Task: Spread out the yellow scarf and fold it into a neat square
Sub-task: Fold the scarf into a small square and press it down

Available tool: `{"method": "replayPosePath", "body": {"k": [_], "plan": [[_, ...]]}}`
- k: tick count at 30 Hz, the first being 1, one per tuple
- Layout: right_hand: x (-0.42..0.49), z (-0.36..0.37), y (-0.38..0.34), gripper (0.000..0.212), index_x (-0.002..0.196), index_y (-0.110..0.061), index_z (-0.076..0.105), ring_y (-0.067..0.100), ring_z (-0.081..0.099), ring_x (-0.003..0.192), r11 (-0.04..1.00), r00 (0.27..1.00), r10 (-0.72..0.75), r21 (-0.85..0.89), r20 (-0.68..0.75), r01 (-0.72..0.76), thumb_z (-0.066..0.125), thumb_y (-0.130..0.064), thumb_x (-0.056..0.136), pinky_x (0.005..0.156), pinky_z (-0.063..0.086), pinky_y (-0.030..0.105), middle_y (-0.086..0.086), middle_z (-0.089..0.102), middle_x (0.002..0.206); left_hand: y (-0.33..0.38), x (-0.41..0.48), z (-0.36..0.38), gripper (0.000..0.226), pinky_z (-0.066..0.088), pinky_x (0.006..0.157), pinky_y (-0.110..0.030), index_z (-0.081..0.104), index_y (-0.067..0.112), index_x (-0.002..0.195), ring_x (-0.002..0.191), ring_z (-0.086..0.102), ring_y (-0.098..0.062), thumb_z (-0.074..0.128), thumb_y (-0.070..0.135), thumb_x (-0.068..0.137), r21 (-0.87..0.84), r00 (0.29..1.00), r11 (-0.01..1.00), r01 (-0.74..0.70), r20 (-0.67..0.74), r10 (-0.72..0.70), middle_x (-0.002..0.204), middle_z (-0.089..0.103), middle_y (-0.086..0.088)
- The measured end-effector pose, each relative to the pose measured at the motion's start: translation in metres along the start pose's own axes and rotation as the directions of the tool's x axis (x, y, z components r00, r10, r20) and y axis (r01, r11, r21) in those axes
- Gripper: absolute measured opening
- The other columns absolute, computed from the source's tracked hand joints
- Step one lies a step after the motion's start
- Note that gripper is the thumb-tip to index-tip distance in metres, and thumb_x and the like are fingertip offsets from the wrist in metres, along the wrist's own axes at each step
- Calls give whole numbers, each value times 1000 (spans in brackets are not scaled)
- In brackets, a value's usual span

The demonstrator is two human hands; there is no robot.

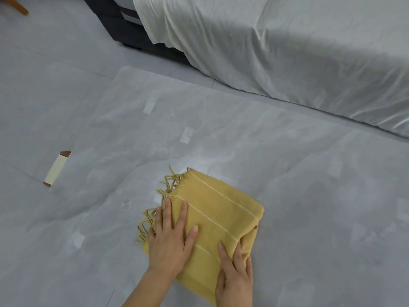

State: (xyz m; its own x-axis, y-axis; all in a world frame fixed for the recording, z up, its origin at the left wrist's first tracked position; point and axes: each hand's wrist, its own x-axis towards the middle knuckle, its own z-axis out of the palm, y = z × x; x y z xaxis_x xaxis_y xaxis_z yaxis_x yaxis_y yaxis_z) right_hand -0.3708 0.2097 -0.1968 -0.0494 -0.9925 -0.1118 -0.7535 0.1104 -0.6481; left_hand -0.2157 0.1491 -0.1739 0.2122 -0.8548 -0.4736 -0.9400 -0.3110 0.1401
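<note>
The yellow scarf lies folded into a thick, roughly square pad on a clear plastic sheet on the floor, with thin white stripes across it and a fringe along its left edge. My left hand lies flat on the scarf's left side, fingers straight and spread, pressing near the fringe. My right hand rests flat on the scarf's near right part, fingers straight. The right edge of the pad bulges slightly where the layers turn.
A clear plastic sheet with tape patches covers the grey tiled floor. A cream roller with brown ends lies at the left. A bed draped in a white sheet fills the upper right, over a dark base.
</note>
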Motion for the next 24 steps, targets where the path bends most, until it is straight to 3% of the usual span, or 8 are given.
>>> {"method": "replayPosePath", "body": {"k": [2,4,6,8,11,14,17,24], "plan": [[8,-4,0,62,128,-33,48,-4,18,139,999,996,-36,9,-83,37,34,-9,73,114,13,26,-11,29,151,1,1,0,71,15,112,-58,-17,49,140,143,-15,-27,-12,78,76,3,1000,1000,-2,-12,2,150,-30,5],[11,-12,-4,60,128,-30,49,5,34,134,999,993,-48,2,-104,49,35,-8,74,114,14,30,4,51,137,3,1,-1,70,11,110,-63,-10,47,143,143,-13,-31,-4,77,80,15,999,1000,5,-34,-4,153,-24,3],[13,-19,-5,60,128,-34,47,18,55,107,997,996,10,-73,-92,-16,37,-13,73,111,20,40,12,56,130,4,3,-4,68,13,106,-67,1,43,146,143,-4,-37,6,73,86,74,998,997,-20,-61,25,157,-9,-2],[13,-21,-4,57,128,-38,46,29,57,97,981,992,100,-160,-73,-111,40,-20,73,105,26,53,15,50,136,3,7,-3,67,17,103,-70,13,40,147,141,6,-42,14,71,88,147,994,984,-100,-37,107,157,6,-5],[6,-10,-6,48,132,-40,43,38,40,126,972,992,122,-206,23,-115,37,-48,85,101,29,60,17,33,147,-3,13,5,73,27,97,-72,17,39,147,139,10,-45,21,76,84,225,983,957,-183,40,178,157,9,-5],[1,4,0,65,141,-43,28,43,29,131,964,966,180,-230,185,-135,21,-72,83,94,41,58,20,27,149,-5,13,15,80,42,87,-67,16,37,147,138,16,-46,23,81,80,203,987,967,-155,81,141,157,10,-7],[9,18,15,66,143,-43,21,45,25,132,967,964,173,-223,202,-127,22,-72,84,86,47,59,23,27,148,-5,17,20,80,50,79,-58,18,36,147,136,22,-45,21,80,80,169,989,976,-139,68,130,156,13,-8],[34,38,6,63,145,-39,21,38,-3,143,993,988,68,-104,140,-54,24,-67,89,101,25,62,13,1,157,-22,51,12,78,49,74,-50,11,39,147,133,27,-42,20,78,80,147,977,966,-211,2,213,157,13,-6]]}}
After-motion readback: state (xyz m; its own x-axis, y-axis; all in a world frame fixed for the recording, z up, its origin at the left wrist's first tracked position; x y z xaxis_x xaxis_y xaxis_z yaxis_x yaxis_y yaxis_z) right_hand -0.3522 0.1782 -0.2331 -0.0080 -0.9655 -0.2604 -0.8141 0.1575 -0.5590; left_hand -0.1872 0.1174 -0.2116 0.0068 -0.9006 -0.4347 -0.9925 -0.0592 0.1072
